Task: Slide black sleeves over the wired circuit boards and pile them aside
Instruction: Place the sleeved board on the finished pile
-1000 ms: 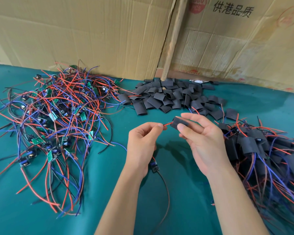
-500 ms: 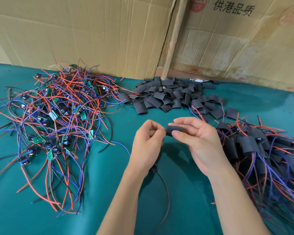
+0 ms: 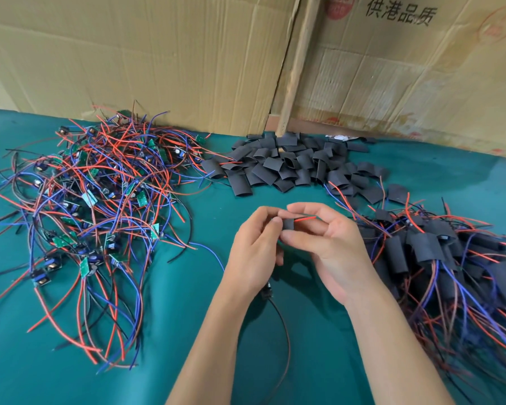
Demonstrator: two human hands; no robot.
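Observation:
My right hand (image 3: 330, 247) pinches a black sleeve (image 3: 289, 224) between thumb and fingers at the table's centre. A red wire tip (image 3: 304, 219) sticks out of the sleeve's right end. My left hand (image 3: 254, 244) pinches the wired board at the sleeve's left end; the board itself is hidden by my fingers. Its black wire (image 3: 284, 320) and a small black part (image 3: 265, 291) hang below my left wrist. Bare boards with red, blue and black wires lie in a tangle (image 3: 85, 206) on the left. Loose sleeves (image 3: 289, 168) are heaped at the back. Sleeved boards (image 3: 438, 258) are piled on the right.
Everything lies on a teal cloth (image 3: 187, 331). Cardboard sheets (image 3: 158, 54) and a wooden stick (image 3: 298, 59) stand along the back edge. A bare strip of cloth runs between the wire tangle and my arms.
My hands have come together and the sleeve has slid leftwards along the wire. The red wire tip now pokes out of the sleeve's right end.

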